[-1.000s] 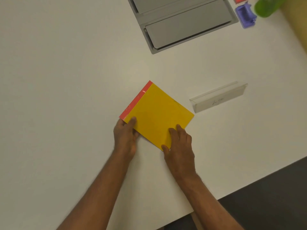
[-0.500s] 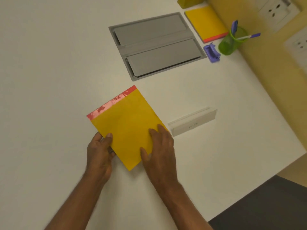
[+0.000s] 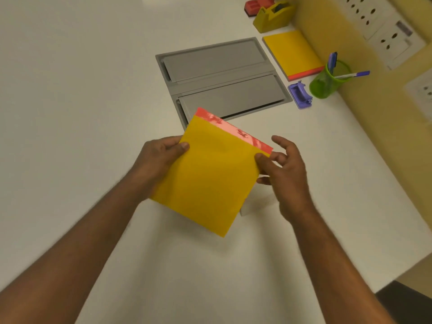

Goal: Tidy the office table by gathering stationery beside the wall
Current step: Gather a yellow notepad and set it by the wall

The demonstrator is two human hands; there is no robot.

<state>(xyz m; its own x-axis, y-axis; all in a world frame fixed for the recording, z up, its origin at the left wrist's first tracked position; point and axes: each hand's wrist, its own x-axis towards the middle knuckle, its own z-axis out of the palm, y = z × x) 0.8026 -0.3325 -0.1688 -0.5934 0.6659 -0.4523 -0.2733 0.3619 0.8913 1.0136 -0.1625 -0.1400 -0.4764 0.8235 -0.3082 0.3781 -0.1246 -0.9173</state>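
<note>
Fingers of both the left hand (image 3: 161, 157) and right hand (image 3: 284, 169) pinch a flat yellow pad (image 3: 208, 176) above the table (image 3: 81, 90), short of the grey hatch (image 3: 224, 76); beyond it, a green mesh cup (image 3: 323, 85) holds pens (image 3: 350, 74).

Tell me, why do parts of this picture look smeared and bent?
Head view: the forearms and the wall sockets are motion-blurred; the wide lens bends the table edge; the yellow pad in the left hand and right hand stays fairly sharp, under soft lighting.

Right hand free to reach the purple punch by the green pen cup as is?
Probably not yet: the right hand pinches the yellow pad together with the left hand. The table path to the purple punch looks open.
</note>
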